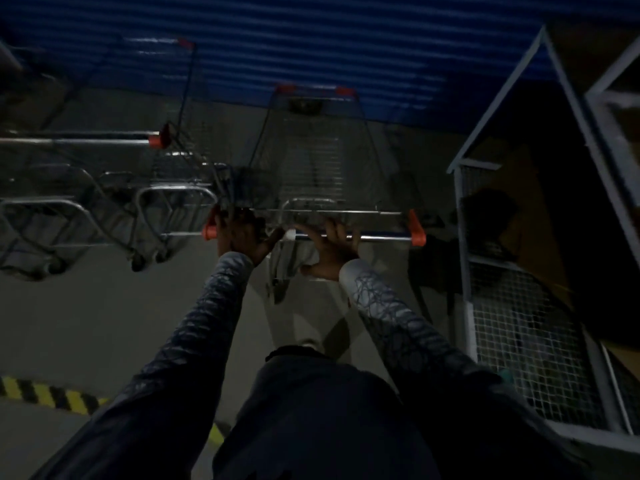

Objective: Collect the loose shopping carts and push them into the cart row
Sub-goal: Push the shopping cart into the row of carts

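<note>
Both hands on a loose cart, pushing it toward the row.

Head view, dim and blurred: my left hand [239, 237] grips the handle bar [381, 238] of the shopping cart [318, 161] just beside its left orange end cap [209, 232], fingers [235, 225] curled over the bar. My right hand [332, 249] holds the bar nearer the middle, fingers over it, thumb below. The cart stands ahead of me, nose toward the far blue corrugated wall [311, 39], between the parked carts [166, 202] on the left and a wire-mesh cage [519, 323] on the right. I judge this is mid-push. Next I should steer left, clear of the cage, and line up behind the row's last cart.
</note>
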Demonstrator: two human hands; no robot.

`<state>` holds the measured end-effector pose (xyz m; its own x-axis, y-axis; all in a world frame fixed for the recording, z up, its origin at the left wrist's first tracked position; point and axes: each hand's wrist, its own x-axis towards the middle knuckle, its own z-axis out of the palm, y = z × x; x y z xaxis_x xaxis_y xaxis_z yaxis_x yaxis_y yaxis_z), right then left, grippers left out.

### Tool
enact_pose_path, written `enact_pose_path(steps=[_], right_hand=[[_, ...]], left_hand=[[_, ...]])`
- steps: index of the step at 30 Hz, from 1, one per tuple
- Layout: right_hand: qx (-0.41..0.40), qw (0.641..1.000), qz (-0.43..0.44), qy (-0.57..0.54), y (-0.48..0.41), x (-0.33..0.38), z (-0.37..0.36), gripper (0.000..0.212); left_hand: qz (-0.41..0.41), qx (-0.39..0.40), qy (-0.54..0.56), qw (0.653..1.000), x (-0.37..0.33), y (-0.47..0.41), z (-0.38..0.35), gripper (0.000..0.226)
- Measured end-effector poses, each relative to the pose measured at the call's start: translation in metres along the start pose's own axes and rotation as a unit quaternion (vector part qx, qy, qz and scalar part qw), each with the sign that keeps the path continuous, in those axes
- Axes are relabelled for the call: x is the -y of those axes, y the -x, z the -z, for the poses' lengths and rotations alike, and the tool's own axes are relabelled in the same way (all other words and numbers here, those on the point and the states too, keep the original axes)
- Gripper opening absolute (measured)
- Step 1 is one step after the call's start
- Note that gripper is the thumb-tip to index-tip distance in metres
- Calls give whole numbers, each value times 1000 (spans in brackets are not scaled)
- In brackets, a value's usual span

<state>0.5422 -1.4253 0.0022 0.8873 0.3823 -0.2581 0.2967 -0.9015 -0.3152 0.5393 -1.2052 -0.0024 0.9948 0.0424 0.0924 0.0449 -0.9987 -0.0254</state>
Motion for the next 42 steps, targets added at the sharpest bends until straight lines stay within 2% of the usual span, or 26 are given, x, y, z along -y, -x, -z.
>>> enact_pose_path(steps=[4,8,11,13,15,17,20,22,24,26,30,34,38,42], right_hand=[[-14,999,5,-38,-41,-1,17,103],[-99,994,-38,9,-54,-19,15,102],[-124,988,-87,27,-62,-29,14,105],[-125,987,-100,-1,-68,-34,21,105],[-123,985,-107,-57,-73,-39,29,100],[-108,982,-114,-103,-75,-44,34,87],[-78,986,-118,-83,-68,-51,36,62],[-40,987,-115,-102,-60,-57,29,60],[7,982,-113,-149,-49,-59,17,61],[44,980,-103,-162,-33,-58,-1,65],[109,980,-42,-164,11,-52,-36,51],[158,971,-11,-177,54,-18,-74,34],[207,948,61,-234,111,50,-120,28],[294,918,171,-204,187,121,-148,29]], left_hand=[[28,6,46,999,25,-62,-16,80],[51,-35,132,989,32,-92,-35,74],[76,-2,134,988,21,-101,-40,80],[76,9,142,987,7,-104,-33,81],[83,44,133,987,-11,-108,-24,83],[95,93,118,984,-28,-109,-19,94],[98,122,134,979,-46,-109,-22,104],[121,145,170,967,-54,-105,-22,106],[169,209,225,936,-58,-89,-15,101],[220,256,298,893,-57,-53,-7,99],[263,217,264,902,-51,59,-13,98],[351,208,266,874,-37,173,-17,97],[474,126,291,822,-25,304,-1,94],[566,87,293,766,-30,431,16,94]])
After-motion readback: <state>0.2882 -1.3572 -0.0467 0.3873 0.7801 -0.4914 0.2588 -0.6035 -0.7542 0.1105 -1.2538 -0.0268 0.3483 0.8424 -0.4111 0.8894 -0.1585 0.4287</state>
